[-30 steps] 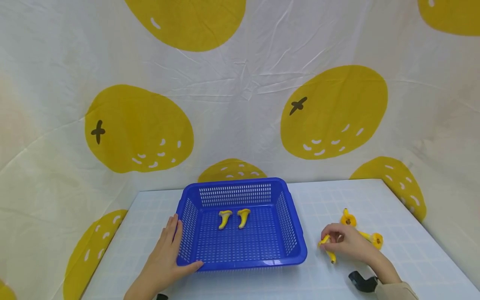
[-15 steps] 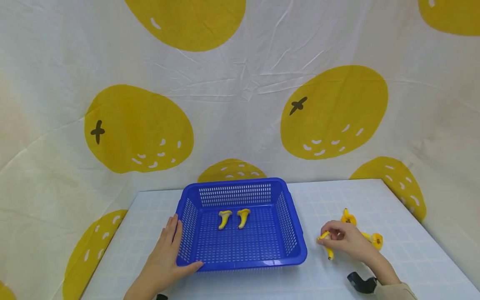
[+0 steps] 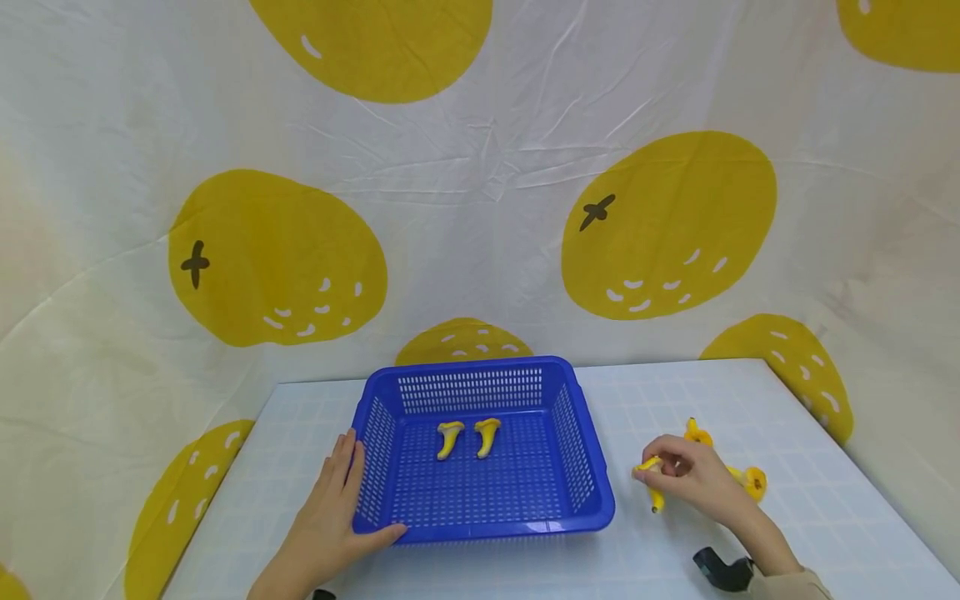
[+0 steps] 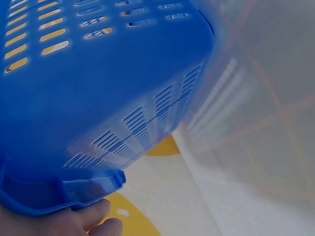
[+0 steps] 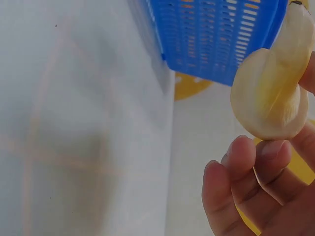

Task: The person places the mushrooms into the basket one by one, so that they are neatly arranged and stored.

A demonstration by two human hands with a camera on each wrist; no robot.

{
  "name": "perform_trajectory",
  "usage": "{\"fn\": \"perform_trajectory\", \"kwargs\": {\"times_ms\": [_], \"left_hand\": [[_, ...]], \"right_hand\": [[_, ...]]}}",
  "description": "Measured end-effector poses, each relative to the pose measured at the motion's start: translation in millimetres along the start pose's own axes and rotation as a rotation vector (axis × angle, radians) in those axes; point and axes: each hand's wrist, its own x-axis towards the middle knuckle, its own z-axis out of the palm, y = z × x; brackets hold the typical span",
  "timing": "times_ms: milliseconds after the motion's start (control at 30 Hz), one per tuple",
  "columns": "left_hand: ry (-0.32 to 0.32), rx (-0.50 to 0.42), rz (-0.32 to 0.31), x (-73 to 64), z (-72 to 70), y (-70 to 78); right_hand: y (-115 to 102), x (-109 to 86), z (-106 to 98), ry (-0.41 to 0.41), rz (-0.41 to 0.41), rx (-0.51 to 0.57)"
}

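Note:
In the head view my left hand lies along the left side of a blue plastic basket, fingers straight, thumb over the front rim. Two yellow mushrooms, one beside the other, lie inside with their caps toward the back. Right of the basket, my right hand pinches a third yellow mushroom between thumb and fingers, its stem hanging down. Seen from the right wrist, the held mushroom shows a pale round cap, and the other fingers are loosely bent below it.
Behind the right hand, more yellow mushrooms lie on the white checked table. A black device is at the right wrist. A white cloth printed with yellow fruit hangs behind the table.
My right hand has risen slightly and shifted a little back with the mushroom, whose stem now hangs higher. The left hand and the basket have stayed in place.

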Motion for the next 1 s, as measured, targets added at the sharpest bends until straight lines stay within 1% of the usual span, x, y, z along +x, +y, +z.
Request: {"fn": "perform_trajectory", "kwargs": {"times_ms": [233, 467, 600, 767, 833, 900, 1000], "left_hand": [[0.009, -0.004, 0.011, -0.3, 0.0, 0.0], [0.008, -0.007, 0.011, -1.2, -1.2, 0.7], [0.007, -0.01, 0.004, -2.0, -1.9, 1.2], [0.008, -0.006, 0.004, -2.3, -1.8, 1.3], [0.008, -0.004, 0.004, -2.1, -1.4, 0.8], [0.01, -0.005, 0.007, -1.5, -0.8, 0.3], [0.011, -0.009, 0.01, -0.8, 0.4, -0.1]], "right_hand": [[-7.0, -1.9, 0.6, 0.056, -0.013, -0.014], [-13.1, -2.7, 1.6, 0.075, -0.008, -0.018], [-18.1, -2.3, 1.9, 0.097, -0.052, -0.022], [-25.6, 0.1, 0.1, 0.144, -0.138, -0.035], [-29.1, 1.1, -1.4, 0.151, -0.154, -0.034], [-32.9, 1.9, -3.1, 0.152, -0.151, -0.031], [-38.8, 2.4, -5.2, 0.147, -0.119, -0.024]]}}
